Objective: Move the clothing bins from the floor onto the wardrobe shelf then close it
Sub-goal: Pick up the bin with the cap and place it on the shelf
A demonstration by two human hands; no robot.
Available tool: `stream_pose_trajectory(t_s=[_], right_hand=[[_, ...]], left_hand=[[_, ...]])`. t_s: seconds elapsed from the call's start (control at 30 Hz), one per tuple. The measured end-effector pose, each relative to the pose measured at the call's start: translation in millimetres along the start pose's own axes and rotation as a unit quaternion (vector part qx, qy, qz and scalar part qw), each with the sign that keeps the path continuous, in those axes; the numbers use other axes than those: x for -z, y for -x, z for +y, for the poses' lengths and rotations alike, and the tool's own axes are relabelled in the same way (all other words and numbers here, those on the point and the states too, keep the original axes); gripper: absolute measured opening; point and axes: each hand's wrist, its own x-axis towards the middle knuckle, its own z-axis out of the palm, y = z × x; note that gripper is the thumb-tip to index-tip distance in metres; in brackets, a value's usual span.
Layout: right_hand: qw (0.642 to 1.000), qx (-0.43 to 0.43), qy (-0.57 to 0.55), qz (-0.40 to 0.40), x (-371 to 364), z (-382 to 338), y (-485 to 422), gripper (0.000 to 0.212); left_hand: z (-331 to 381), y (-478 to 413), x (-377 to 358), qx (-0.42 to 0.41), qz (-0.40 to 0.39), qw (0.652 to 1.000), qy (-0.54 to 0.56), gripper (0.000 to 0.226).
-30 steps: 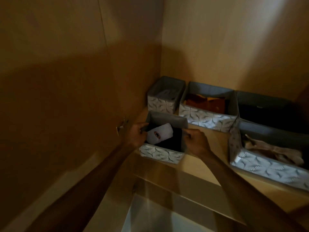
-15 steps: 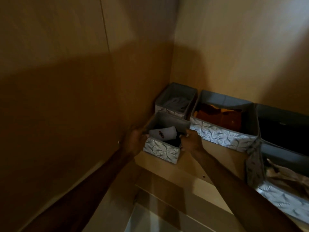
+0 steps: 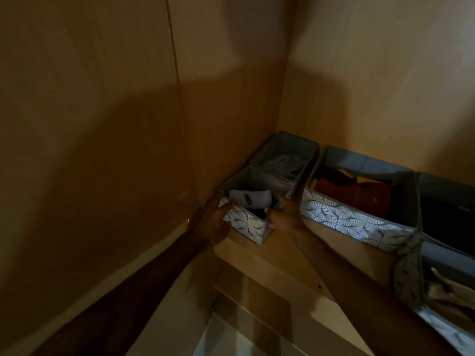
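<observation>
Dim wooden wardrobe shelf [image 3: 290, 255], patterned fabric bins [image 3: 354, 222] along the back.

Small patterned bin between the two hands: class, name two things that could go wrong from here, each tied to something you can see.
1. The small bin stands close to the front edge of the shelf, touched by the left hand and right hand. Let go too early, it might tip off.
2. The white rolled item sticks up above its rim. A hard push against the back bin could shake it out.
</observation>
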Motion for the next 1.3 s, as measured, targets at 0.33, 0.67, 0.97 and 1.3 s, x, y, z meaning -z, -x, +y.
stream_pose_trajectory(t_s=[0.33, 0.67, 0.97, 1.3], right_hand=[[1.0, -0.008, -0.021, -0.021, 11.4, -2.4, 1.8, 0.054], [0.999, 0.029, -0.024, -0.029, -1.2, -3.1, 0.2, 0.039], [0.996, 0.058, -0.037, -0.058, 6.6, 11.8, 8.0, 0.057], [0.998, 0.039, -0.045, -0.004, 25.6, 66.6, 74.6, 0.028]], left_hand=[[3.0, 7.4, -0.3, 0.008, 0.028, 1.0, 0.004, 0.061], [-5.3, 12.7, 2.6, 0.005, 0.038, 0.999, 0.019, 0.069], [-3.0, 16.1, 1.8, 0.031, 0.0, 0.997, 0.077, 0.073], [51.8, 76.5, -34.4, 0.226, 0.067, 0.845, 0.48, 0.016]])
